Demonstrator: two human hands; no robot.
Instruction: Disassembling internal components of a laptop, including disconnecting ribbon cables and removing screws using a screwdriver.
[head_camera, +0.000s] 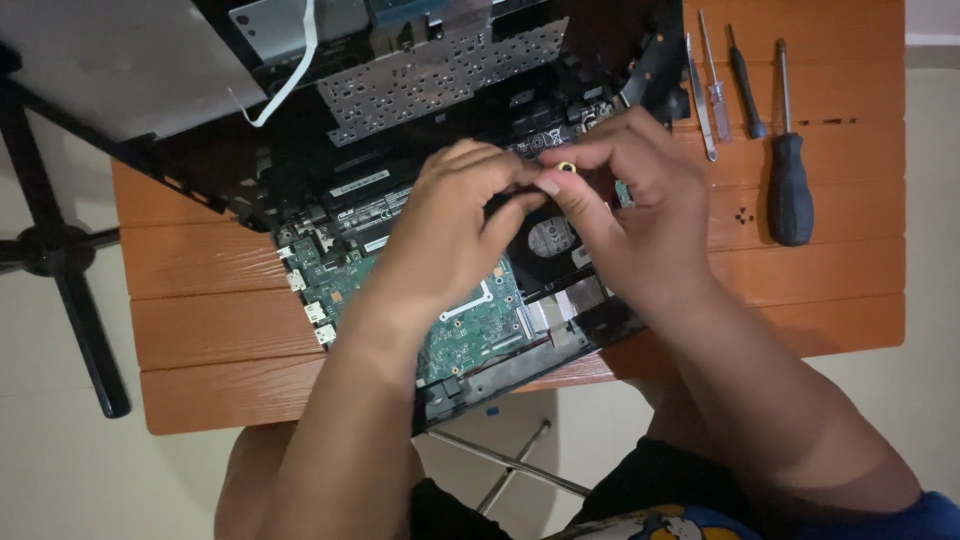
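While both hands pinch a small yellow part (566, 166) over laptop (420, 250), screwdrivers (789, 170) beside

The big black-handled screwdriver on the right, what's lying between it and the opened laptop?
In the head view, three slimmer tools lie between the black-handled screwdriver and the opened laptop: a dark-handled screwdriver, a clear-handled screwdriver and metal tweezers.

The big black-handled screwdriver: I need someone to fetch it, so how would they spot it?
Look at the orange slatted wooden table, right of the opened black laptop. Four slim tools lie in a row there; the big black-handled screwdriver is rightmost. Unlike the thin clear-handled screwdriver beside it, its grip is fat and dark.
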